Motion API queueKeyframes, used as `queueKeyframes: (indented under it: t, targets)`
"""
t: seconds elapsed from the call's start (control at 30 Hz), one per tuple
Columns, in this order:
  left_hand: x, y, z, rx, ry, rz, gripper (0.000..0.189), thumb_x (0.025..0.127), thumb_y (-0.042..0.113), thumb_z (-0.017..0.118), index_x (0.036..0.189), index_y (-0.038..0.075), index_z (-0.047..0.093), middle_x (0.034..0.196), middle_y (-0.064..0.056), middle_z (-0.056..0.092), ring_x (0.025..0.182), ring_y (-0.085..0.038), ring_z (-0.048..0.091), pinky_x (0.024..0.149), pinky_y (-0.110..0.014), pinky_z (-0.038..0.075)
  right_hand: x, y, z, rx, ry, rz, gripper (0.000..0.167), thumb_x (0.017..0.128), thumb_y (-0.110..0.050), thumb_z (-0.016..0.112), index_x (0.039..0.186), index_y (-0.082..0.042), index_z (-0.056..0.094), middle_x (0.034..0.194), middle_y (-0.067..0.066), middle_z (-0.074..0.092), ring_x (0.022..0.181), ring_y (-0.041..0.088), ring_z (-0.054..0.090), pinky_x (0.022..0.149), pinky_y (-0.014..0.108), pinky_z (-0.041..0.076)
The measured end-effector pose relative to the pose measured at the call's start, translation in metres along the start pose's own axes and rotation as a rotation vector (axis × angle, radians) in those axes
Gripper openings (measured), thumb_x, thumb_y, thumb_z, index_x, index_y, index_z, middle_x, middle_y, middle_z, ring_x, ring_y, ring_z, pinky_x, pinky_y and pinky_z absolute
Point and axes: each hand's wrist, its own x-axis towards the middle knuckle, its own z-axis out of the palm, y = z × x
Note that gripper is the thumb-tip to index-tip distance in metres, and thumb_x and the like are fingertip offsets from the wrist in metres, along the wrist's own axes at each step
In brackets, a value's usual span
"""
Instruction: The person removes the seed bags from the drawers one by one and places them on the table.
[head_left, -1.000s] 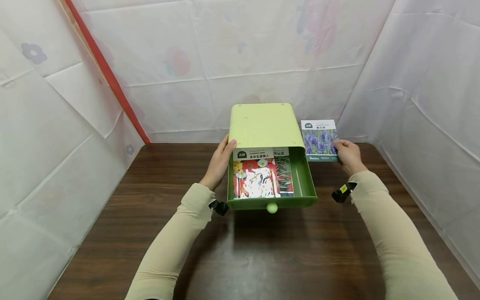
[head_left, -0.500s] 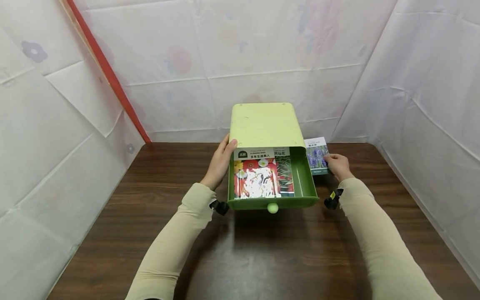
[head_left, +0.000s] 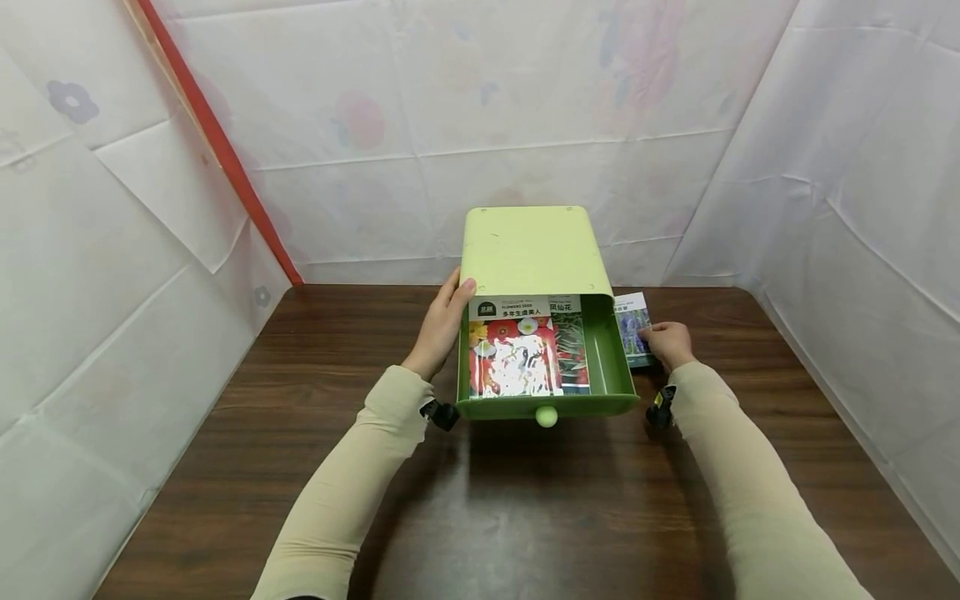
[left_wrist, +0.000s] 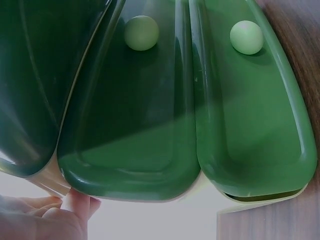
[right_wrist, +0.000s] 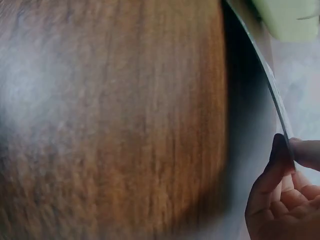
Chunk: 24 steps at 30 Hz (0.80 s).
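My left hand [head_left: 437, 329] rests against the left side of a light green drawer cabinet [head_left: 534, 248], thumb near the top front edge. Its top drawer [head_left: 588, 407] is pulled out. In the drawer, a seed packet with red flowers [head_left: 498, 354] partly overlaps another seed packet [head_left: 573, 354]. To the right of the cabinet, my right hand [head_left: 670, 343] pinches a seed packet with purple flowers [head_left: 628, 321] between thumb and fingers. Seen nearly edge-on, this packet [right_wrist: 271, 82] curves up from the fingertips in the right wrist view. The cabinet partly hides it in the head view.
Two lower drawers [left_wrist: 132, 120] with round knobs [left_wrist: 141, 33] are pushed in. The cabinet stands on a dark wooden table [head_left: 337, 400]. White patterned sheets [head_left: 360, 167] hang at the back and both sides, with a red strip [head_left: 217, 142] at the left.
My right hand has moved left and toward me with the purple-flower packet, lowering it beside the cabinet, which now covers more of it. My left hand stays in place.
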Motion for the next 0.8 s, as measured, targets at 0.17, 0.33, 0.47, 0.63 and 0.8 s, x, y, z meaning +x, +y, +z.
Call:
queueKeyframes:
  t: [0.17,0.33,0.47,0.63,0.8]
  targets:
    - [-0.001,0.001,0.0,0.007,0.013,0.011,0.072,0.098,0.061,0.042,0.158,0.029,0.02,0.162,-0.001,0.024,0.147,-0.022,0.027,0.118,-0.05,0.027,-0.004,0.0,0.0,-0.089,0.014,-0.004,0.039,0.096,-0.022,0.059,0.115,0.011,0.066,0.114,0.022,0.062,0.091,0.027,0.056,0.066,0.03,0.046]
    - [-0.002,0.001,0.001,0.014,0.015,0.016,0.073,0.098,0.061,0.042,0.158,0.027,0.019,0.162,-0.003,0.023,0.147,-0.023,0.026,0.118,-0.05,0.027,-0.01,-0.001,-0.001,-0.179,0.023,0.004,0.038,0.094,-0.026,0.062,0.107,0.008,0.07,0.11,0.023,0.067,0.091,0.031,0.061,0.072,0.037,0.05]
    - [-0.004,0.001,0.001,0.011,0.005,0.018,0.072,0.098,0.06,0.041,0.158,0.027,0.018,0.162,-0.003,0.023,0.147,-0.023,0.028,0.117,-0.05,0.028,-0.014,-0.003,0.0,-0.239,0.033,0.005,0.038,0.093,-0.028,0.061,0.104,0.007,0.071,0.107,0.023,0.068,0.089,0.033,0.062,0.074,0.041,0.051]
    - [-0.005,0.001,0.001,0.01,-0.003,0.017,0.072,0.099,0.06,0.04,0.158,0.027,0.016,0.162,-0.002,0.022,0.147,-0.023,0.026,0.118,-0.051,0.027,-0.016,-0.004,0.002,-0.277,0.036,-0.003,0.039,0.094,-0.027,0.06,0.108,0.008,0.069,0.114,0.026,0.067,0.097,0.037,0.063,0.08,0.045,0.052]
    - [-0.003,0.0,0.0,0.011,-0.012,0.017,0.069,0.101,0.056,0.039,0.158,0.028,0.014,0.163,0.0,0.019,0.149,-0.022,0.023,0.119,-0.05,0.026,-0.014,-0.003,0.003,-0.302,0.043,-0.007,0.034,0.095,-0.026,0.059,0.098,0.006,0.069,0.098,0.021,0.068,0.084,0.031,0.061,0.071,0.041,0.05]
